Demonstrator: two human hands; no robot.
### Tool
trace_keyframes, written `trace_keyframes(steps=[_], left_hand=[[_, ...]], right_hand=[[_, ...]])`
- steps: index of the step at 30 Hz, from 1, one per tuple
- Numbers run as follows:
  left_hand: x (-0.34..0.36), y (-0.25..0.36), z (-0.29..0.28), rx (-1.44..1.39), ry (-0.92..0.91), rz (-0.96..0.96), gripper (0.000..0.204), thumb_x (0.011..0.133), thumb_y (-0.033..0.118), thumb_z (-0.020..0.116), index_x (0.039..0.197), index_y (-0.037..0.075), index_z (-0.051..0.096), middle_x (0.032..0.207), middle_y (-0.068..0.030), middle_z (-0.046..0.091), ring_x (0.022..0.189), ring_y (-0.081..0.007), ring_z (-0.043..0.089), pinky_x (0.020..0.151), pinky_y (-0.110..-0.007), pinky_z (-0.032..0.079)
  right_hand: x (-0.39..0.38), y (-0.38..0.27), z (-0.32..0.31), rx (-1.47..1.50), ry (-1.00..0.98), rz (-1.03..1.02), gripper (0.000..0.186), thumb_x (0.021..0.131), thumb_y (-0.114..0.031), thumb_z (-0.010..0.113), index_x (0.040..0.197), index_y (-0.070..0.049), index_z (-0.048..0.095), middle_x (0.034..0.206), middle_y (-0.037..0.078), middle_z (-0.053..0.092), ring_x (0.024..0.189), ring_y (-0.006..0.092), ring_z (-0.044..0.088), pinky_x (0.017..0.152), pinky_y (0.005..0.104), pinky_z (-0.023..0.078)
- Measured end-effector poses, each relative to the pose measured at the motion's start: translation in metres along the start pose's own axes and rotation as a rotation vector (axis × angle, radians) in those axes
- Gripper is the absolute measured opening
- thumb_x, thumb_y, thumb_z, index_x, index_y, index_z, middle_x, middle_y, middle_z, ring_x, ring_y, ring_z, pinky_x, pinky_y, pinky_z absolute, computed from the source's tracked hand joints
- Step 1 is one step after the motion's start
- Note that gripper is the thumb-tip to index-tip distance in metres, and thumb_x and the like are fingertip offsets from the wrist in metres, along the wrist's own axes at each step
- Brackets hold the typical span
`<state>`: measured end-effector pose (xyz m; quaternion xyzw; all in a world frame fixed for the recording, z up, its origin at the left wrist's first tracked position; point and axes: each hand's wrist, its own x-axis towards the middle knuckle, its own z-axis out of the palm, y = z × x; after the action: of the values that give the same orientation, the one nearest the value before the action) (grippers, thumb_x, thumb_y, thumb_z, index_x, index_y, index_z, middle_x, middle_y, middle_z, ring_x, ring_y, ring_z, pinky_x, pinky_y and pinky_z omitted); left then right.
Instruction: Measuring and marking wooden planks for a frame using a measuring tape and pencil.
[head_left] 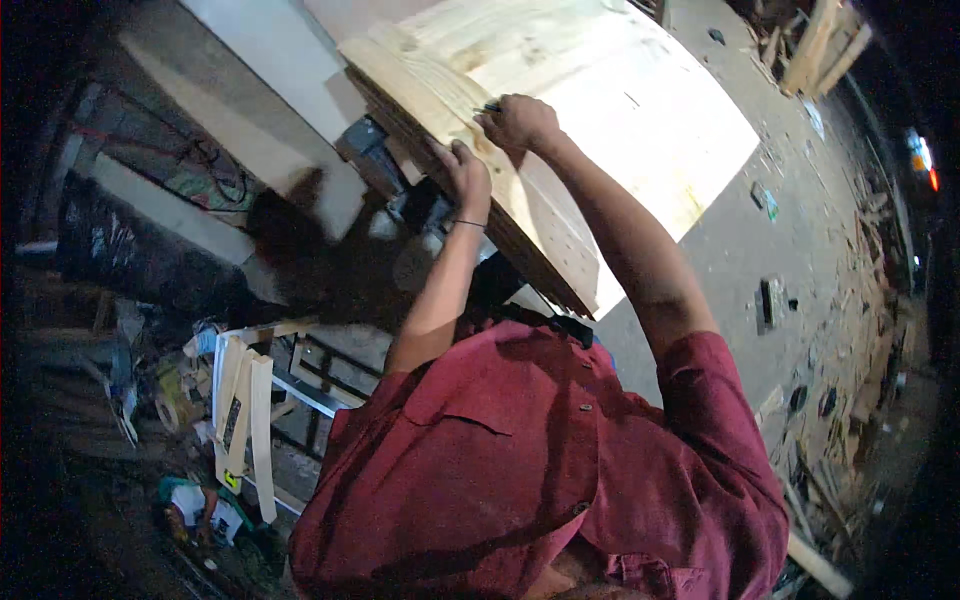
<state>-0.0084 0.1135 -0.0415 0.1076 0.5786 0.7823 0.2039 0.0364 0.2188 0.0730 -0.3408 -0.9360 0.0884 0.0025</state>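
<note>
A pale wooden panel [640, 120] with a thick, darker edge fills the upper middle, brightly lit on its right. My left hand [462, 175] grips that near-left edge with curled fingers. Just right of it, on the panel's top, my right hand [520, 128] is closed around a thin dark object [490, 108], too small to name. Below the panel's left edge sits a dark metal fixture [362, 138], partly hidden. Both my forearms reach up from my red-shirted body.
Long pale boards [170, 210] lie at the left, near cables [200, 155]. A metal frame with wood strips [260, 430] stands lower left. The grey floor [750, 280] at right holds scraps and offcuts [830, 55]. A person [195, 515] is partly visible at lower left.
</note>
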Motion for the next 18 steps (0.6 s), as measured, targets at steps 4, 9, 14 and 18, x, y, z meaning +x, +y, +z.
trace_keyframes(steps=[4,9,14,18], left_hand=[[0.002,-0.027,0.0,-0.134,0.005,0.043,0.067,0.11,0.021,0.042,0.164,0.0,0.009,0.167,-0.0277,0.021,0.15,-0.0375,0.031,0.122,-0.04,0.025],[0.016,-0.064,-0.002,0.853,0.124,0.406,0.062,0.107,0.014,0.043,0.16,-0.003,0.017,0.159,-0.0247,0.031,0.148,-0.0321,0.031,0.126,-0.047,0.02],[0.005,-0.041,0.0,0.369,0.083,0.157,0.056,0.105,0.011,0.044,0.157,-0.002,0.028,0.154,-0.0221,0.041,0.144,-0.0314,0.037,0.126,-0.053,0.019],[-0.013,-0.011,0.006,0.167,0.038,0.095,0.054,0.104,0.01,0.045,0.155,-0.001,0.035,0.153,-0.0213,0.044,0.143,-0.0339,0.038,0.127,-0.056,0.018]], right_hand=[[-0.002,-0.003,-0.002,-0.08,-0.023,0.004,0.056,0.093,-0.057,0.058,0.1,-0.004,0.075,0.102,0.023,0.075,0.096,0.0389,0.073,0.085,0.0492,0.059],[-0.006,-0.002,0.002,-0.044,0.078,0.003,0.057,0.092,-0.059,0.06,0.099,-0.004,0.075,0.098,0.023,0.075,0.092,0.0416,0.073,0.082,0.0492,0.058],[-0.005,-0.002,0.001,-0.067,0.058,0.01,0.058,0.092,-0.06,0.06,0.101,-0.004,0.075,0.099,0.024,0.074,0.094,0.0416,0.073,0.083,0.0494,0.058],[-0.01,0.003,0.002,-0.064,0.092,-0.008,0.058,0.092,-0.06,0.059,0.102,-0.005,0.074,0.098,0.024,0.074,0.093,0.042,0.073,0.082,0.0498,0.058]])
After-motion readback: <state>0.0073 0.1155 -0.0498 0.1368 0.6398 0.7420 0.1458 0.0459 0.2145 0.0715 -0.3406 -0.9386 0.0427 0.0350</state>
